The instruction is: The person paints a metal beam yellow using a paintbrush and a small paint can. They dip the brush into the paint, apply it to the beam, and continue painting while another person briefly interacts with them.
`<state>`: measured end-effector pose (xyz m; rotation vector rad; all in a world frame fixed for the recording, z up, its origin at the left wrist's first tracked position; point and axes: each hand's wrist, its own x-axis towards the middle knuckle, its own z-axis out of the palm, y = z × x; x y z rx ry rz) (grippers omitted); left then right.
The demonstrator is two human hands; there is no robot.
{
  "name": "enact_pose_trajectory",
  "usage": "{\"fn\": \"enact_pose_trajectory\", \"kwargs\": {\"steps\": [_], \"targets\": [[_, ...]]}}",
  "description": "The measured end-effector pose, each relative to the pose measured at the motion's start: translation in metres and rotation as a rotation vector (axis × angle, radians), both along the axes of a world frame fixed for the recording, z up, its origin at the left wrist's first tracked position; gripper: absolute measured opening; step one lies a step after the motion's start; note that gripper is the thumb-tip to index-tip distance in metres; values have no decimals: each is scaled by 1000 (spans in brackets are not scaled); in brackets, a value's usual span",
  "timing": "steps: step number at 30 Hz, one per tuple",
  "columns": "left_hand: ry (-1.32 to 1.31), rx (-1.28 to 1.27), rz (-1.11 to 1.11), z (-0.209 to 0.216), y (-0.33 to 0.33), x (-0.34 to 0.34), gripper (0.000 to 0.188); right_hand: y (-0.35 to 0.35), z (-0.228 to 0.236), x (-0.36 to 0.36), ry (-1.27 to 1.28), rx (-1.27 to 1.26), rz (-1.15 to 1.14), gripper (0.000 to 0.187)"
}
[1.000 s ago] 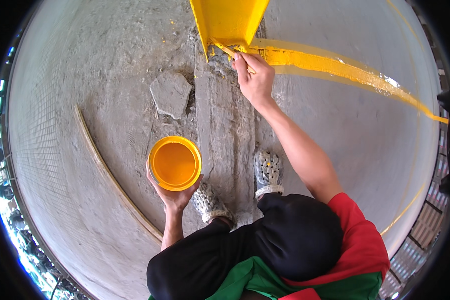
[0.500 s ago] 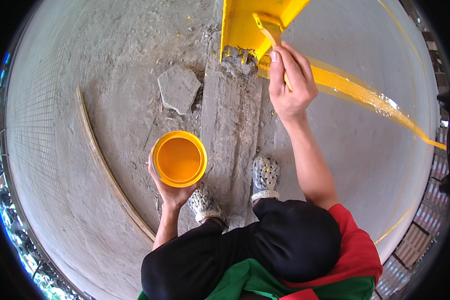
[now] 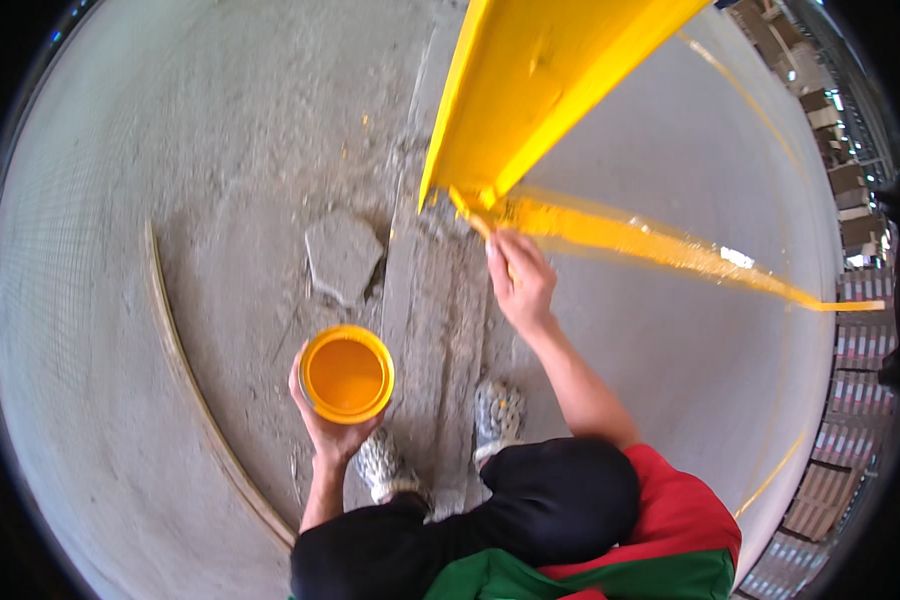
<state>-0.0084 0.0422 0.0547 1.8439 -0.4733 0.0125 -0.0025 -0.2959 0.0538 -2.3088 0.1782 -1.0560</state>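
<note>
My left hand (image 3: 336,437) is wrapped round a round can of yellow-orange paint (image 3: 346,374), held upright with its open top facing me. In my right hand (image 3: 526,284) is a paintbrush (image 3: 477,219), gripped by its handle. Its bristle end, coated yellow, lies against the bottom of a yellow steel column (image 3: 530,75) with raised edges. My fingers hide part of the handle. Where the column meets the floor, the base looks rough and grey. A yellow painted stripe (image 3: 610,232) runs from there to the right along the floor.
A flat broken slab of concrete (image 3: 343,257) lies left of the column base. Further left a long thin curved strip (image 3: 185,365) rests on the floor. My patterned clogs (image 3: 498,412) stand near the rough concrete seam. Stacked pallets (image 3: 838,440) line the far right.
My view has tilted up, showing more of the column. The brush has gone from the column's inner face down to its foot. My left hand still holds the paint can.
</note>
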Motion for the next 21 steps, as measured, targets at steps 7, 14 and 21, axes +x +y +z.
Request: {"fn": "enact_pose_trajectory", "kwargs": {"steps": [7,14,21], "targets": [[5,21,102,97,9,29,122,-21,157,-56,246,129,-26,19],[-47,-266,-5,305,-1,70,125,-66,317,-134,484,480,-329,23],[229,-493,-312,534,-24,11,120,-67,441,-337,435,1040,-878,29]]}}
